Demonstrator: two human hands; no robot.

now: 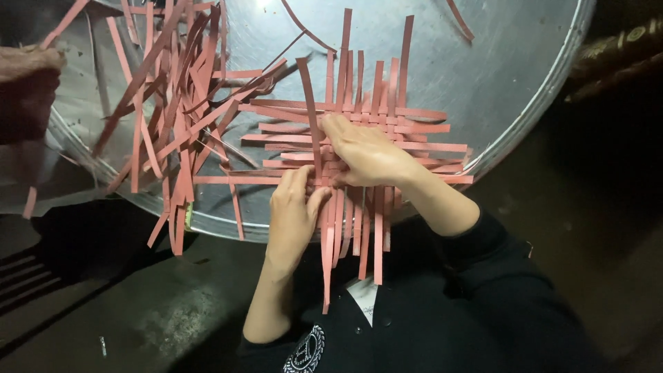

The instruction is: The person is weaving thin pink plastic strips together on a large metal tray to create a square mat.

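A partly woven mat of red paper strips (414, 131) lies on a large round metal tray (483, 62). My right hand (369, 153) presses flat on the middle of the weave, fingers reaching left. My left hand (295, 207) pinches a single upright red strip (309, 103) at the mat's left edge, near the tray's front rim. That strip rises and curves away from me. The lower ends of the vertical strips hang over the tray's edge toward my dark sleeves.
A loose heap of red strips (173, 103) covers the tray's left side, some hanging over the rim. Another person's hand (27, 83) shows at the far left edge. A dark floor (587, 228) surrounds the tray.
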